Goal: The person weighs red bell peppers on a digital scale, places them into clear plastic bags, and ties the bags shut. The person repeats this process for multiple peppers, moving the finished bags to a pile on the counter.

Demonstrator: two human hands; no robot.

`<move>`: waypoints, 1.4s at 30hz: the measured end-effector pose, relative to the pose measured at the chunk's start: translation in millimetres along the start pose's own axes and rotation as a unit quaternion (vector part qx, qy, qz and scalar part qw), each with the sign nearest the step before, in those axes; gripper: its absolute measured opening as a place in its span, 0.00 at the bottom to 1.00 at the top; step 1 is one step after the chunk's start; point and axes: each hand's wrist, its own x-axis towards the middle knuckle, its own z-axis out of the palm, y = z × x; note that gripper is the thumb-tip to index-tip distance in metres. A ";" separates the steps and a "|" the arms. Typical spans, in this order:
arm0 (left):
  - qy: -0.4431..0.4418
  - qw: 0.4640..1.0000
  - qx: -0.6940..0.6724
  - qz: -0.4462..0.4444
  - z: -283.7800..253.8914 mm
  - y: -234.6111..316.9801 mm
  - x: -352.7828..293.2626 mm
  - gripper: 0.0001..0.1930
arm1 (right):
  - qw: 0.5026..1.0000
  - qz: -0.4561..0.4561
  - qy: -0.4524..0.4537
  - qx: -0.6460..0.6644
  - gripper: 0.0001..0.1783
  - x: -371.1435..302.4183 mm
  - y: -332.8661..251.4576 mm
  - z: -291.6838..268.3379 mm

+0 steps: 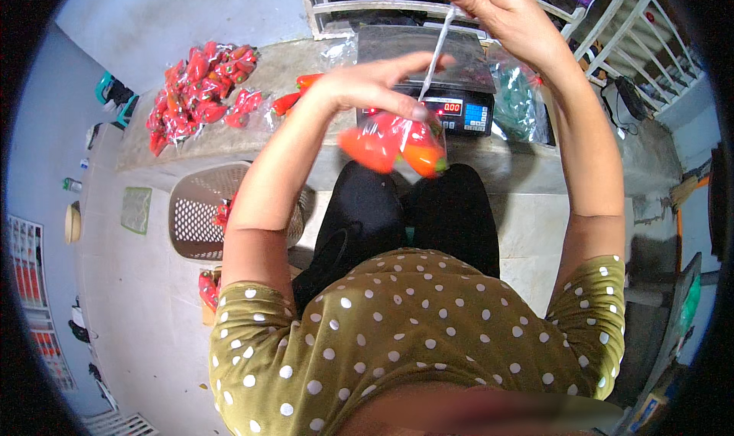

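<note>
Worktop (pixel 275 70): grey, spans the upper part of the frame. Tan perforated basket (pixel 200 220) left of centre, below its edge. Heap of bagged red peppers (pixel 200 84) on the worktop, upper left. Dark scale (pixel 480 116) on the worktop, upper centre. Bag of red peppers (pixel 394 147): just above centre of the frame, hanging in front of the scale, blurred. My judgement of the step: drawing the white strip (pixel 440 38) taut from the bag's neck. For good work: brace the neck, pull along the strip's own line, evenly, sparing the film. My left grip (pixel 363 84), at the neck: thumb and forefinger spread apart; cannot tell whether hidden fingers clasp the bag. My right grip (pixel 505 11), upper centre-right: thumb and fingertips pinched on the strip's top end.
</note>
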 end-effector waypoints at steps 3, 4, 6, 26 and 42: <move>-0.137 0.977 -0.149 0.074 17.9 -17.7 32.4 0.35 | 0.994 0.068 -0.063 0.059 0.16 4.8 4.7 0.0; -0.147 0.959 -0.235 0.058 26.5 -27.7 35.3 0.33 | 0.997 0.053 -0.055 -0.005 0.18 8.3 11.2 -1.6; -0.144 0.951 -0.273 -0.002 35.1 -35.1 40.9 0.28 | 0.997 0.013 -0.015 -0.077 0.19 17.9 29.5 -2.8; 0.394 0.877 0.271 -0.041 29.2 -26.0 25.5 0.23 | 0.949 -0.076 0.121 -0.281 0.18 13.8 19.2 12.6; 0.365 0.896 0.158 -0.197 20.9 -60.1 42.9 0.08 | 0.978 0.158 0.009 0.137 0.17 -53.3 66.2 16.5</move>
